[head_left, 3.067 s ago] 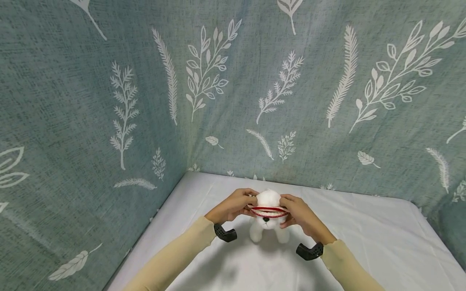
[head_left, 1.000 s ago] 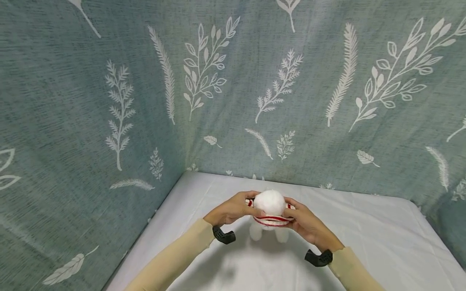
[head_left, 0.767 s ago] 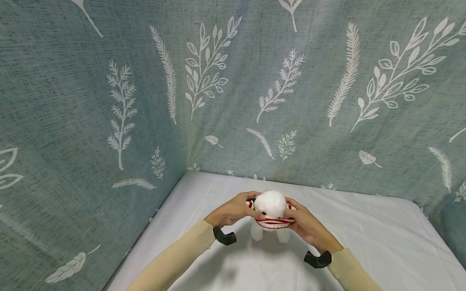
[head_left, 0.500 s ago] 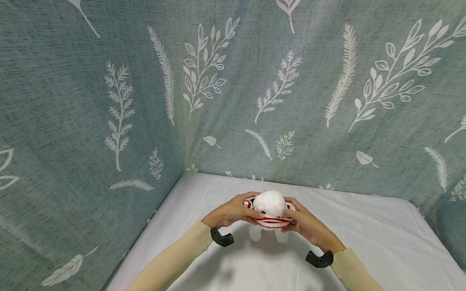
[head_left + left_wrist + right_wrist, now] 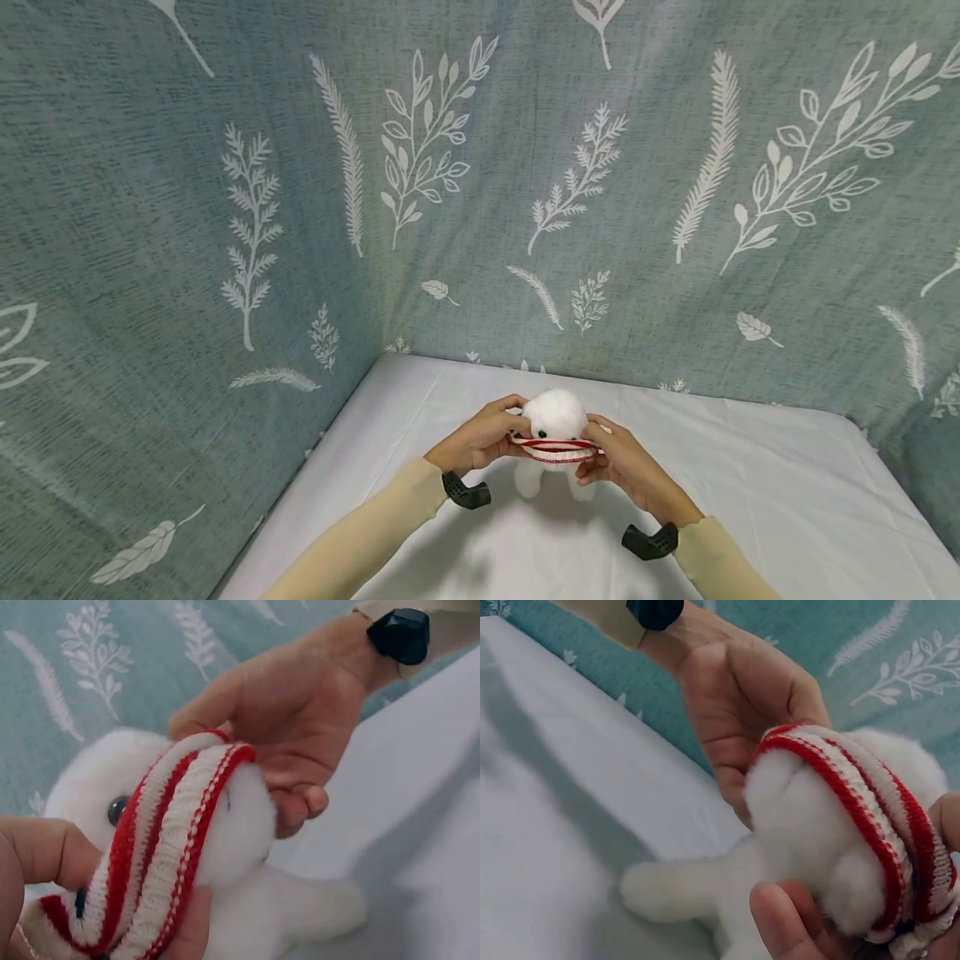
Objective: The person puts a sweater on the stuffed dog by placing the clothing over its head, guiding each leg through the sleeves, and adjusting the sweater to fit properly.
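Note:
A white plush dog [image 5: 555,412] stands facing me on the sheet. A knitted red-and-white striped band [image 5: 555,456] stretches across its muzzle, below the dark eyes, and hides the nose. At the dog's side on the left, my left hand [image 5: 486,435] grips the knit, thumb outside and fingers beneath. Opposite it, my right hand [image 5: 621,457] pinches the other end of the band beside the cheek. In the left wrist view the knit [image 5: 161,832] runs taut between both hands, one dark eye [image 5: 118,811] just above its edge. The plush leg [image 5: 671,891] shows in the right wrist view.
A white sheet [image 5: 750,467] covers the surface under the dog. Green-grey fabric printed with white leaves [image 5: 480,208] hangs behind and along the left side. Each wrist carries a black device [image 5: 467,492].
Three seconds ago the band lay over the dog's eyes with the nose bare; now it sits lower, across the muzzle, with an eye showing. The head has tipped back up since one second ago.

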`<move>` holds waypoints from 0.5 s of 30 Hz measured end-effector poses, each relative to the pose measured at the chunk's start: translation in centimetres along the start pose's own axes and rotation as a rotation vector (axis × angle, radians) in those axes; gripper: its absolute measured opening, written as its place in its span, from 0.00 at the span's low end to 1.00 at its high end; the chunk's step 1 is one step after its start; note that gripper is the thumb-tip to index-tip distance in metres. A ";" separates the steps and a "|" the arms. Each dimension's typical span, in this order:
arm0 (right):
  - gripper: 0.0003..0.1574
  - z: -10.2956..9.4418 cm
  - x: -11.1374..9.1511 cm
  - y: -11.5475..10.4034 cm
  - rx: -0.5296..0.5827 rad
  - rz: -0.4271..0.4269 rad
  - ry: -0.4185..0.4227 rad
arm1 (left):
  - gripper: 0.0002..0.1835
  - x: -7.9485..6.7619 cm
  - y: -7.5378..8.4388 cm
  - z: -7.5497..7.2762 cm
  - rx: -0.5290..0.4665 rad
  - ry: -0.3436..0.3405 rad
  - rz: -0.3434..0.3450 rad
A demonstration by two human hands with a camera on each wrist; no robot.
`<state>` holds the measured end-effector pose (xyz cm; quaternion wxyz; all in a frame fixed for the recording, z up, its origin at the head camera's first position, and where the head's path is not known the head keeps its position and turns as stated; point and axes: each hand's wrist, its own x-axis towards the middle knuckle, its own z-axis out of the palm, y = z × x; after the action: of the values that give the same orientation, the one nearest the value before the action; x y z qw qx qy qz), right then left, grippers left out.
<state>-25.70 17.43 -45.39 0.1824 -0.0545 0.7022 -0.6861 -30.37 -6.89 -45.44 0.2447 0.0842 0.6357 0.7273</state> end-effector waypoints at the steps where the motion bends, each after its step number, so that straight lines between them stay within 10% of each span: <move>1: 0.38 0.0 0.0 0.0 0.001 -0.005 0.002 | 0.21 0.1 0.0 0.0 -0.008 0.009 -0.002; 15: 0.38 -0.7 0.3 0.6 0.260 -0.018 -0.077 | 0.32 0.0 0.0 0.3 -0.101 -0.036 -0.063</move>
<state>-26.12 18.03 -46.02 0.2086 -0.0632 0.5993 -0.7703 -30.28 -6.65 -45.38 0.2825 0.0647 0.5962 0.7487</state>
